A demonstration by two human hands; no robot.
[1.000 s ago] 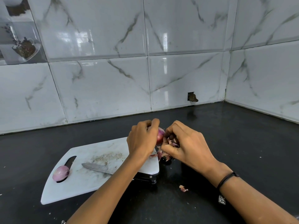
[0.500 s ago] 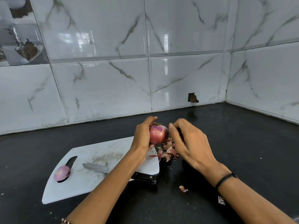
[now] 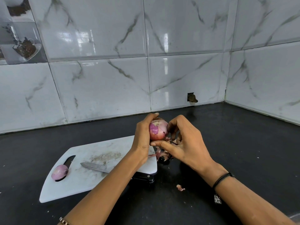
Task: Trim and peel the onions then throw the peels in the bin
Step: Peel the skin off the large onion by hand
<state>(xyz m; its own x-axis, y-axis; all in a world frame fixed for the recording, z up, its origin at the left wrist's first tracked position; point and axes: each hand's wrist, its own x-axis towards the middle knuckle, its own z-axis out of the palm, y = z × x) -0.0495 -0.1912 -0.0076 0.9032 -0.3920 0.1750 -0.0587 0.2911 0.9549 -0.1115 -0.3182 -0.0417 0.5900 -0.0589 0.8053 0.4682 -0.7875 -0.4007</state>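
My left hand (image 3: 142,137) grips a red onion (image 3: 158,129) with part of its outer skin gone, held above the right end of the white cutting board (image 3: 81,184). My right hand (image 3: 186,143) curls around the onion's right side, thumb under it and fingers against its skin. A heap of purple peels (image 3: 163,155) lies on the counter beneath the hands. A second, peeled onion (image 3: 59,172) rests on the board's left end by the handle slot. A knife (image 3: 95,167) lies on the board, its black handle (image 3: 144,177) sticking off the right edge.
One stray peel (image 3: 180,187) lies on the black counter (image 3: 243,151) near the front. White marble-look tiles form the back wall and the right wall, meeting in a corner. A hole (image 3: 192,97) shows in the back wall at counter level. No bin is in view.
My left hand has turned the onion so its trimmed end faces me. My right hand has shifted from picking at the skin to cupping the onion's side.
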